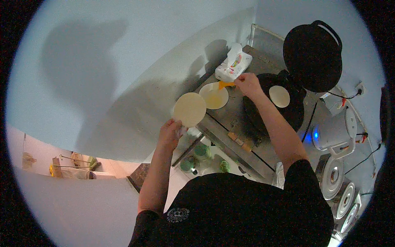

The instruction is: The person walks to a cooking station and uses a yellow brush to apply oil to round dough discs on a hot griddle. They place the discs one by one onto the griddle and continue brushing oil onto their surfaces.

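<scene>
My left hand (171,134) grips the lower edge of a thin round flatbread (189,110) and holds it up beside a white bowl (226,98). Yellowish liquid, perhaps oil, lies in the bowl. My right hand (247,84) is closed on the orange handle of a brush (226,84), whose pale head is over the bowl. Another pale round flatbread (279,96) rests on the black round griddle (293,115), right of my right hand. A white printed soft pack (233,66) stands just behind the bowl.
The griddle's black lid (312,57) stands raised at the back right. A large light-coloured pot (331,132) with a blue light and several lidded metal containers (331,176) line the right side. Cables run along the wall. Green bottles (202,152) are below the counter's edge (230,148).
</scene>
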A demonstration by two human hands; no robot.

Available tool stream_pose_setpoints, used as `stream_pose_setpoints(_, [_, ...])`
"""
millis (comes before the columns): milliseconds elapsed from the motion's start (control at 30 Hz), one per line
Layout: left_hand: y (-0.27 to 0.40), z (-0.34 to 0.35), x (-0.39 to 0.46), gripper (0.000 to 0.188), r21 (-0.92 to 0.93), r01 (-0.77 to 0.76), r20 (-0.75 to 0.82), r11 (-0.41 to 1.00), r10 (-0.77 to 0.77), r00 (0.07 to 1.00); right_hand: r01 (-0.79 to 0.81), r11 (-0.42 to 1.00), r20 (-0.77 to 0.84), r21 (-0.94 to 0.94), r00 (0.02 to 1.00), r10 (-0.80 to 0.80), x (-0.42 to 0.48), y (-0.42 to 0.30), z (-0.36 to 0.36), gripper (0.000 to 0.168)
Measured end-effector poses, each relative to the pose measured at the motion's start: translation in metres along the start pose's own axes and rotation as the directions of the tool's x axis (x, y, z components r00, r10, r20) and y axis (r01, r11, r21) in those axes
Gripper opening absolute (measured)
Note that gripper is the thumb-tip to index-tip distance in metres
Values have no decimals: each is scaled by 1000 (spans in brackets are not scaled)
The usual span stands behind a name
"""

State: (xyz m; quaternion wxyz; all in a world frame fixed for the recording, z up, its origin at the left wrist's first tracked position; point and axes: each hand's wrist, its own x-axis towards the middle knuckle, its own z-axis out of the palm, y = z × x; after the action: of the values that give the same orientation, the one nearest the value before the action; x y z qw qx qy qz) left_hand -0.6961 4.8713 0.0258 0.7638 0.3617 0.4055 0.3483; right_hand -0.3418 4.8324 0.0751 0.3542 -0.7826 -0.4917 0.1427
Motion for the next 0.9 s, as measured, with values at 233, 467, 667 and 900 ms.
stream_pose_setpoints(233, [18,37,24,24,105,-31,23,994,29,999,-86,945,177,315,984,31,-40,-62,-25,23])
stream_pose_setpoints(467, [13,56,28,24,221,-19,55,975,7,998,85,972,60,221,993,-100,-42,-49,6,21])
stream_pose_setpoints(667, [14,51,29,26,203,-95,17,975,93,996,23,987,165,160,985,-49,-60,-45,-23,21])
stream_pose_setpoints(900, [15,64,20,25,269,-46,50,962,34,998,28,950,1,311,1000,-30,-54,-43,8,20])
